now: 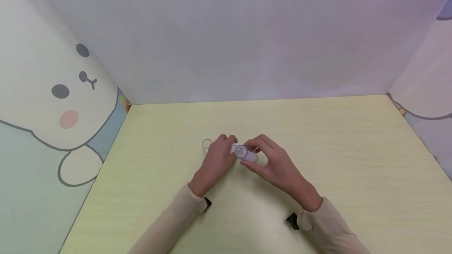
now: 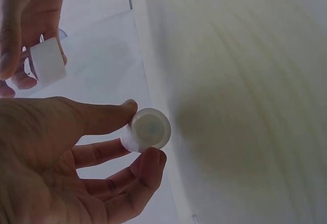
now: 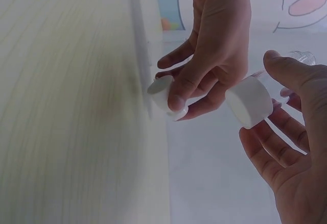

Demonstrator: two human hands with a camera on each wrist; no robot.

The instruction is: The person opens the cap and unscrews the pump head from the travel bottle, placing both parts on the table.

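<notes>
My left hand [image 1: 219, 156] pinches a small white cap [image 2: 149, 130] between thumb and fingertips. The cap's round, hollow-looking end faces the camera in the left wrist view. Just to the right, my right hand [image 1: 274, 162] grips a small bottle [image 1: 250, 156] with thumb and fingers round its sides. A clear, ridged top shows on the bottle in the head view, tilted toward the left hand. In the right wrist view its broad white base [image 3: 249, 102] faces the camera, apart from the cap. Both hands are over the table.
A thin-rimmed clear round thing [image 1: 206, 144] lies on the pale wooden table [image 1: 318, 140], just left of my left hand. A plain light wall [image 1: 247, 42] rises behind the table. Side panels with cartoon drawings [image 1: 46, 89] stand left and right.
</notes>
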